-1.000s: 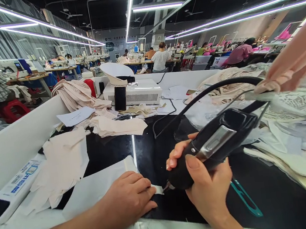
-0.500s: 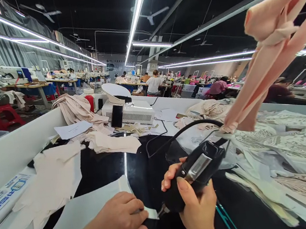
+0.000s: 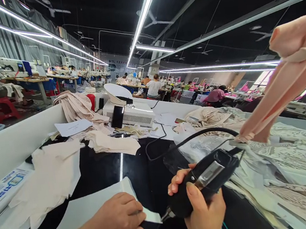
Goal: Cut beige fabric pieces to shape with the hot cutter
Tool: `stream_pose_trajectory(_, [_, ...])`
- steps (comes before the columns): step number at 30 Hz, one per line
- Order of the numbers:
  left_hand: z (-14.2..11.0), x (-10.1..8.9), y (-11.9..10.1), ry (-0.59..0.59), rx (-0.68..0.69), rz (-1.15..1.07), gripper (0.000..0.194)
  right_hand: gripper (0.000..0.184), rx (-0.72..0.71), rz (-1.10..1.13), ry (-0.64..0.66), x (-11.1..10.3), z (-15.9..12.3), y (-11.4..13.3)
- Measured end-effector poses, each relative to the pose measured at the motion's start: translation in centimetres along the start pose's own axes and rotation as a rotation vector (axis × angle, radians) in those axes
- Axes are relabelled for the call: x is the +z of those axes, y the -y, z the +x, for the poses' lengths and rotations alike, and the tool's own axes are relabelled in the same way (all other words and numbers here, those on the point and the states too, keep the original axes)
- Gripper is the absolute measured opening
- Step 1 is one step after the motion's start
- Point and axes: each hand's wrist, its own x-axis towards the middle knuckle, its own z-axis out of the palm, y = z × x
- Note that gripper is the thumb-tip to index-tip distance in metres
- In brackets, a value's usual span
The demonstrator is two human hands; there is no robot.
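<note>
My right hand [image 3: 202, 212] is closed round a black hand-held cutting tool [image 3: 203, 180] with a metal plate on its side. Its tip touches the right edge of a white fabric sheet [image 3: 89, 207] on the black table [image 3: 146, 174]. A black cable [image 3: 189, 138] runs from the tool's rear. My left hand [image 3: 118, 222] lies palm down on the sheet, fingers bent, pressing it flat just left of the tip. A peach fabric strip [image 3: 283, 87] hangs from above, tied to the cable.
Beige fabric pieces [image 3: 49, 175] lie at the left, white lace pieces [image 3: 289, 157] at the right. A white machine box [image 3: 133, 113] with a dark phone [image 3: 117, 116] leaning on it stands behind. A white wall [image 3: 14, 142] borders the table. People sit at sewing tables beyond.
The camera has tilted up, so hands sit lower in view. My right hand and the tool's tip have stayed at the sheet's edge; my left hand still presses the sheet.
</note>
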Motion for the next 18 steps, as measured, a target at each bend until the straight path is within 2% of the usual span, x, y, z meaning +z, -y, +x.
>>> stream_pose_trajectory(12, [0.16,-0.37,-0.21,-0.026,0.025,0.053,0.018,0.03,-0.012,-0.005,0.004,0.07,-0.02,0.1])
stream_pose_trajectory(18, [0.12,-0.5,-0.11,0.061,0.007,0.018,0.015,0.028,-0.011,0.018,-0.008,0.5,0.15,0.29])
